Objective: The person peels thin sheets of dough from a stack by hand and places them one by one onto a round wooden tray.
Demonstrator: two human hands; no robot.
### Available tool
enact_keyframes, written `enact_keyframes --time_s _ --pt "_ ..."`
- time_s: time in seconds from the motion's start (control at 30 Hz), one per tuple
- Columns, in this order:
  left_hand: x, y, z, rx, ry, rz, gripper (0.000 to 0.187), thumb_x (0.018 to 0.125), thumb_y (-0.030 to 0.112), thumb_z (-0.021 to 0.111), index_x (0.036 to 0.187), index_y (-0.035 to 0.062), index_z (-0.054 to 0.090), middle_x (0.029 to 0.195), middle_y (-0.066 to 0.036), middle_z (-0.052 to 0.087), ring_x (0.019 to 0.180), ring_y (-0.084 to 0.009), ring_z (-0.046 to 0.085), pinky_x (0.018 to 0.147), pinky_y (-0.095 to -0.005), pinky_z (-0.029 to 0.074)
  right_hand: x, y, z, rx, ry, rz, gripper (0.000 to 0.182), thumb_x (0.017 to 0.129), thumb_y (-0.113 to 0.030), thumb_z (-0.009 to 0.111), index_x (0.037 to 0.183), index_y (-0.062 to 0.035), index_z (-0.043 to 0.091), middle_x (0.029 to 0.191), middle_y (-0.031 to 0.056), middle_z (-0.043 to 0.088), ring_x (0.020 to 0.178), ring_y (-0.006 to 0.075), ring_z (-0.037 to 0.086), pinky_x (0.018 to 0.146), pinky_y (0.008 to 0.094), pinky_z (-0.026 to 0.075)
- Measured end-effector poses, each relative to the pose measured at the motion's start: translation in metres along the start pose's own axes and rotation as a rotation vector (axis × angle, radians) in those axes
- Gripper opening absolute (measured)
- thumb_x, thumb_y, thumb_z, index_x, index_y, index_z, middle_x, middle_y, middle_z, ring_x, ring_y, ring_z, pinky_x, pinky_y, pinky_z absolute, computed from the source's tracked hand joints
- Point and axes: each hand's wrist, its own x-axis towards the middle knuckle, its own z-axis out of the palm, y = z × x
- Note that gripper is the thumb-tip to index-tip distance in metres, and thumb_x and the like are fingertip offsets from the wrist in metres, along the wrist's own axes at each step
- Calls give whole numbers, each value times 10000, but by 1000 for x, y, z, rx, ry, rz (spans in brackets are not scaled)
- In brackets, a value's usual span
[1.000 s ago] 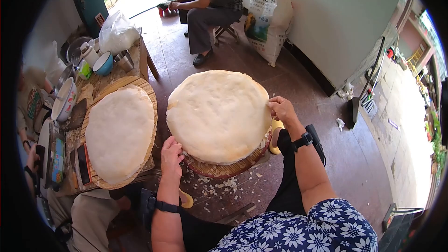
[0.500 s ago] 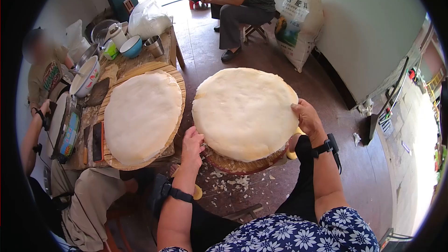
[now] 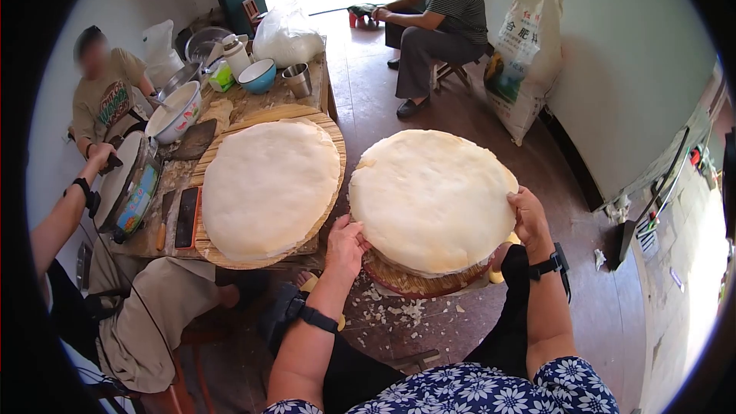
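A stack of large, thin, pale round flatbreads (image 3: 433,199) lies in front of me on a round woven mat (image 3: 418,280) with a reddish rim. My left hand (image 3: 346,247) pinches the lower left edge of the stack, thumb and fingers closed at the rim. At the right edge, my right hand (image 3: 529,216) is closed with its thumb on top and its other fingers partly hidden. To the left, a second flatbread stack (image 3: 272,188) rests on a round straw mat (image 3: 335,172) on the wooden table.
A co-worker's hand (image 3: 102,155) is at a round griddle (image 3: 142,184) on the left. Bowls, a steel cup (image 3: 297,80), a phone (image 3: 186,218) and a knife share the table. Another person sits near the doorway beside a large sack (image 3: 525,61). Pale scraps (image 3: 399,314) litter the floor.
My view has turned left, so the scene sits further right and a little lower. Both hands remain at the edges of the stack. The co-worker's hand is still by the griddle.
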Motion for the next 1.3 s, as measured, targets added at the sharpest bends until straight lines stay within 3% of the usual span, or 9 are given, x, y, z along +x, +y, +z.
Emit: enact_keyframes --time_s 0.03,0.17,0.23,0.4,0.73,0.83,0.97,1.1,1.3 --pt "3 -2 -2 -29 -66 -6 273 850 60 545 1122 76 551 1032 -55 605 851 -173 614 726 -340 508 -3 -1 2 -20 44 -14 245 866 -32 529 1107 -1 497 994 94 597 886 184 603 851 326 498" --pt "5 -5 7 -24 -136 5 311 829 39 585 1135 56 531 1051 -72 616 953 -191 598 838 -352 492 -3 1 -2 12 38 -69 257 844 -16 540 1098 -20 504 998 84 597 901 190 597 859 321 489" --pt "15 -14 5 -90 -204 84 396 778 -51 598 1159 26 515 1114 -83 604 1026 -214 575 914 -353 466 -3 2 -1 51 2 -107 256 835 -4 534 1089 -19 514 1021 93 597 928 204 593 892 334 483" --pt "17 -14 12 -91 -211 138 483 757 -78 589 1215 29 480 1157 -87 582 1057 -202 556 947 -339 444 -9 -6 7 76 -28 -133 244 850 -10 483 1094 -10 487 1047 112 591 955 212 590 920 359 476" --pt "6 12 17 -112 -306 274 487 749 -66 591 1215 27 484 1156 -83 584 1055 -188 559 936 -322 455 -28 -24 28 131 -132 -194 243 850 -17 482 1093 -7 484 1072 122 607 998 221 601 931 365 477" --pt "-3 29 13 -174 -243 324 451 729 -47 611 1165 9 515 1046 -83 620 900 -176 605 817 -301 504 -27 -27 41 150 -174 -205 234 861 -18 481 1094 -6 488 1057 113 612 975 208 610 919 349 482" --pt "-11 66 -10 -181 -272 372 489 740 -64 586 1212 17 487 1114 -89 601 958 -190 601 893 -321 485 -22 -32 83 172 -226 -227 221 868 -1 493 1088 -9 498 1053 108 612 962 196 614 906 338 486" --pt "-28 113 -34 -154 -128 497 479 739 -67 566 1206 4 487 1103 -103 601 972 -210 601 890 -337 489 -19 -30 141 165 -332 -210 211 867 11 506 1077 -5 502 1033 97 612 939 187 617 891 326 491" --pt "-23 175 -112 -9 73 584 435 751 -54 539 1181 -8 492 1086 -126 601 987 -237 599 886 -362 494 -8 -7 240 154 -419 -127 213 856 8 543 1064 -15 506 947 78 616 786 153 620 708 269 515"
